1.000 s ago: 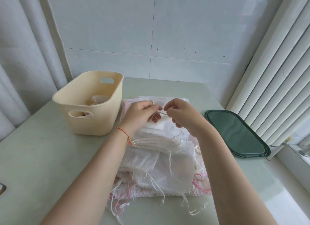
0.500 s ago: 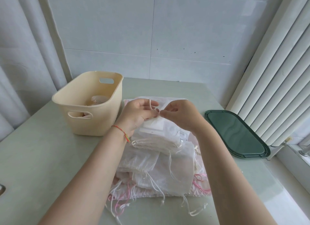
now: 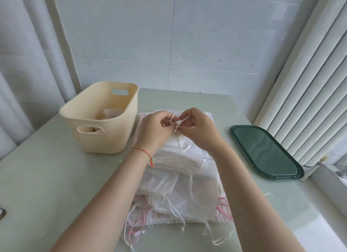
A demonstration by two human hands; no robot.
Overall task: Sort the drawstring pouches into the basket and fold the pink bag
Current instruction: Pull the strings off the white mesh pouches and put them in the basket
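Both hands pinch a white drawstring above the pouch pile.

The left hand (image 3: 156, 128) and right hand (image 3: 197, 128) meet fingertip to fingertip, each with fingers curled on the white drawstring (image 3: 172, 120) of the top pouch. The drawstring pouches (image 3: 180, 178) lie stacked on the table (image 3: 47, 176) over the pink bag (image 3: 223, 214), just right of the cream basket (image 3: 105, 127). A green tray (image 3: 264, 152) lies farther right.

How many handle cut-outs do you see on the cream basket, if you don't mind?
2: one in the near end wall, one in the far end wall of the basket. No others show.
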